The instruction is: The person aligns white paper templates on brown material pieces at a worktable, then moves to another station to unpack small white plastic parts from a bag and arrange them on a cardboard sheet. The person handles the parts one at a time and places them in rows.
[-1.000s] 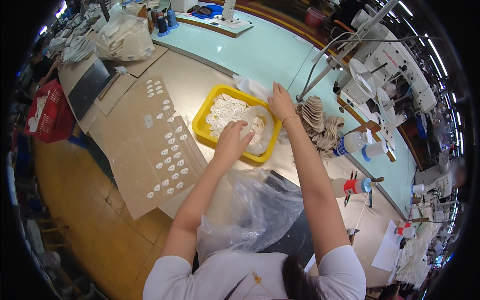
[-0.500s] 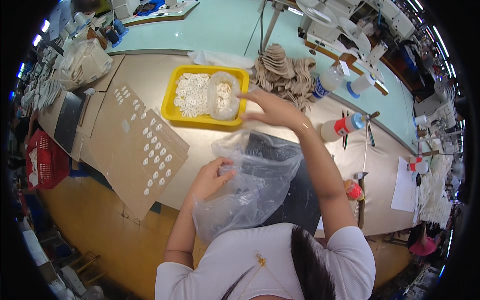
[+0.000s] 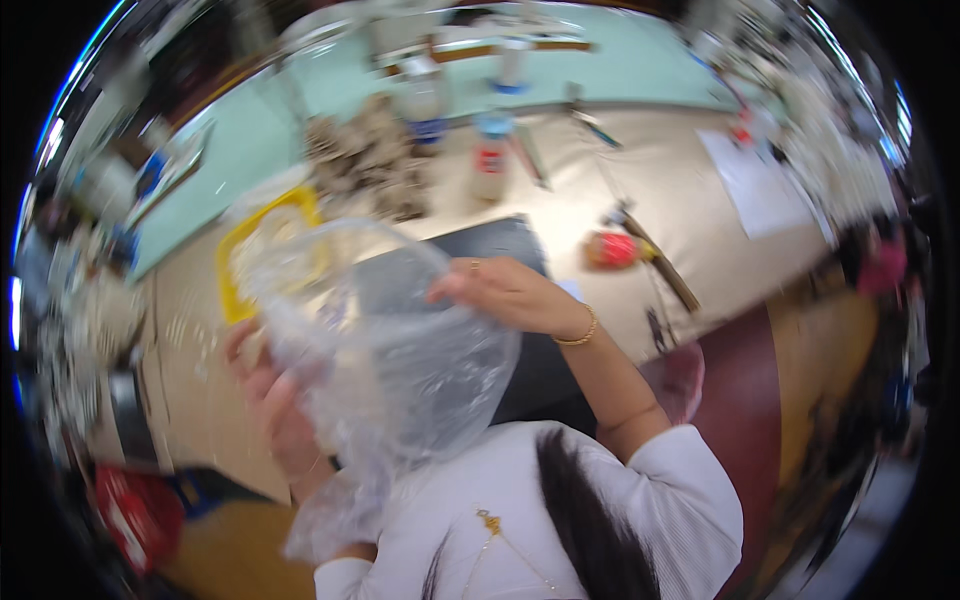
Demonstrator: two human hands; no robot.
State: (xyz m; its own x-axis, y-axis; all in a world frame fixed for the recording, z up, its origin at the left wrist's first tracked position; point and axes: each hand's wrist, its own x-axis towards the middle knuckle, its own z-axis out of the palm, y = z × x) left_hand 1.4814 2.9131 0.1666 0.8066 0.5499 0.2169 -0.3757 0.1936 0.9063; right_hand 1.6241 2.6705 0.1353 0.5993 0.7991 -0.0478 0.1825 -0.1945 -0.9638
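While the picture is blurred, the beige table point(image 3: 640, 190) spreads across the far side, a dark mat point(image 3: 500, 250) lying on it near the person. A clear plastic bag point(image 3: 400, 370) is held up over the table's near edge, between both hands, mouth facing away. Behind it on the left sits a yellow tray point(image 3: 232, 275). The left hand point(image 3: 270, 400) grasps the bag's left side from below; the right hand point(image 3: 505, 295) pinches its right rim. To do this well, I judge the mouth should be kept wide and taut, close to the tray. A red reel point(image 3: 612, 250) lies on the right.
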